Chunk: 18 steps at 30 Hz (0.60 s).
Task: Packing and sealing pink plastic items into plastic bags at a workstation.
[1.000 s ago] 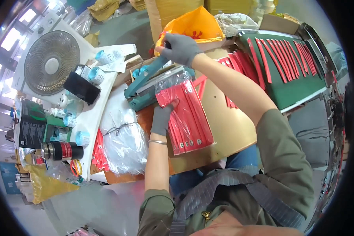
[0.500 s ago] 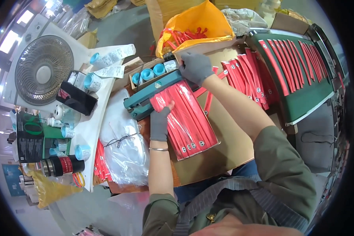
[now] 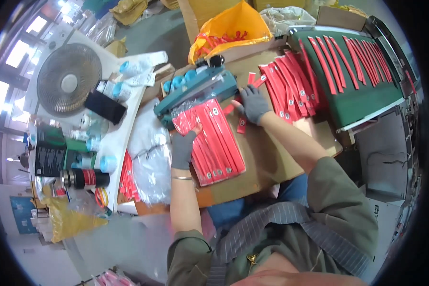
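Observation:
A clear plastic bag packed with flat red strips (image 3: pixel 217 143) lies tilted on a brown cardboard sheet. My left hand (image 3: pixel 182 148), in a grey glove with bare fingertips, pinches its left edge, thumb on top. The bag's upper end lies against a teal impulse sealer (image 3: pixel 195 93), whose long arm is raised. To the right of the bag, my right hand (image 3: pixel 255 104), gloved the same way, is off the sealer with thumb and fingers apart and nothing visible in it. A few loose red strips (image 3: pixel 242 125) lie close by it.
Several red strips (image 3: pixel 286 88) are piled at the right, beside a green board (image 3: pixel 367 102) with strips in rows. An orange bag (image 3: pixel 233 33) stands behind. Left are clear bags (image 3: pixel 152 167), a white shelf (image 3: pixel 128 119), a fan (image 3: pixel 69 83) and a black flask (image 3: pixel 83 178).
My right hand has let go of the sealer's arm and moved down and right. The arm has risen. My left hand still holds the bag, now lying slightly away from the sealer.

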Each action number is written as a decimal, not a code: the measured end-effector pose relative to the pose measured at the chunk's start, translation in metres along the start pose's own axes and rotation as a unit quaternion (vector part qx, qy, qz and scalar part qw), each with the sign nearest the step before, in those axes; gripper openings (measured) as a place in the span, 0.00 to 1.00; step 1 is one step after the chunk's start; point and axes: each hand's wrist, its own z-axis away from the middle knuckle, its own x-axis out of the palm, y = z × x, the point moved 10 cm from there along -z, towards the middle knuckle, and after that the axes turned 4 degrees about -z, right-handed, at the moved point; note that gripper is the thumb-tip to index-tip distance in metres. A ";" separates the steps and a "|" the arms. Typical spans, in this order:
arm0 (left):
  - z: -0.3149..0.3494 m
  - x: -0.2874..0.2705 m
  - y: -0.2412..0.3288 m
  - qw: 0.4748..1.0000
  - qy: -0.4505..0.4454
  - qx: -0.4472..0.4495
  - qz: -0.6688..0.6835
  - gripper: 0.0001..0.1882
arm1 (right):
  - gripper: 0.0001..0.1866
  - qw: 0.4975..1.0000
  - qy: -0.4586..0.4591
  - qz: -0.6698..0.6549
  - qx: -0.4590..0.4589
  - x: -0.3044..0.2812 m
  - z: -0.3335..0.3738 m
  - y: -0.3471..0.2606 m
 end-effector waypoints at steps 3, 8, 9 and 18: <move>0.035 -0.041 0.025 0.968 0.087 0.109 -0.209 0.19 | 0.18 0.987 -0.110 -0.047 -0.109 -0.015 0.020 -0.004; 0.104 -0.117 0.050 0.905 0.172 0.091 -0.379 0.15 | 0.12 0.987 -0.035 -0.081 -0.137 -0.112 0.057 0.027; 0.116 -0.131 0.039 0.882 0.182 0.053 -0.431 0.13 | 0.12 0.988 -0.025 -0.093 -0.122 -0.116 0.062 0.017; 0.133 -0.158 0.012 0.961 0.092 0.015 -0.262 0.12 | 0.21 0.915 -0.162 -0.369 -0.012 -0.104 0.147 -0.056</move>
